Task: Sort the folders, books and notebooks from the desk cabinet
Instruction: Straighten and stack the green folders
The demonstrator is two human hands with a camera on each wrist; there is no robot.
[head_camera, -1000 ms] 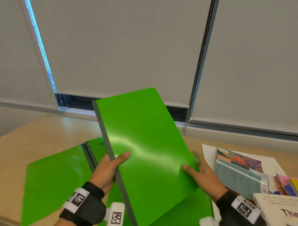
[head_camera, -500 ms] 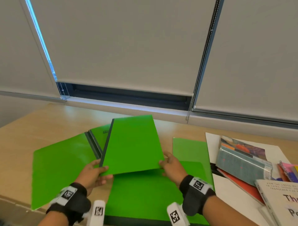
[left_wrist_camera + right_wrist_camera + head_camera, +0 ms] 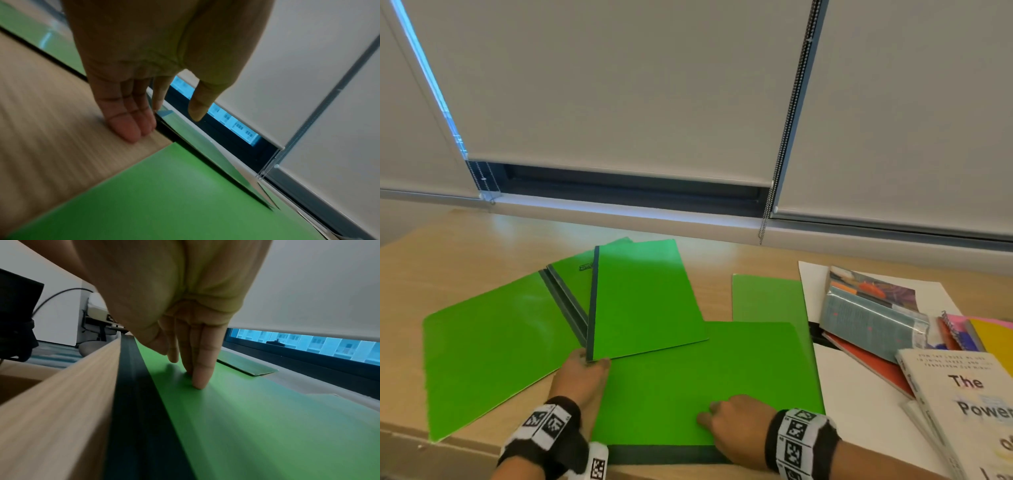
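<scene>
Several green folders lie overlapping on the wooden desk (image 3: pixel 448 246). A smaller green folder with a grey spine (image 3: pixel 647 298) lies flat on top of them. My left hand (image 3: pixel 585 371) is at its near left corner; in the left wrist view the fingers (image 3: pixel 131 128) lie straight on the desk beside that corner, with the thumb apart. My right hand (image 3: pixel 726 421) rests with straight fingers (image 3: pixel 200 378) on the large front green folder (image 3: pixel 722 370), near its grey spine. An open green folder (image 3: pixel 493 346) lies at the left and a paler one (image 3: pixel 767 298) at the right.
On the right are a white book (image 3: pixel 962 404), a red notebook (image 3: pixel 873 363), a plastic-sleeved blue book (image 3: pixel 869 322), spiral notebooks (image 3: pixel 962 332) and white paper (image 3: pixel 859 404). Lowered blinds and a bead chain (image 3: pixel 787 120) stand behind. The desk's front edge (image 3: pixel 448 442) is close.
The grey-spined green folder, held up by both hands, has come down flat onto the other folders. My right hand let go and moved back onto the front folder.
</scene>
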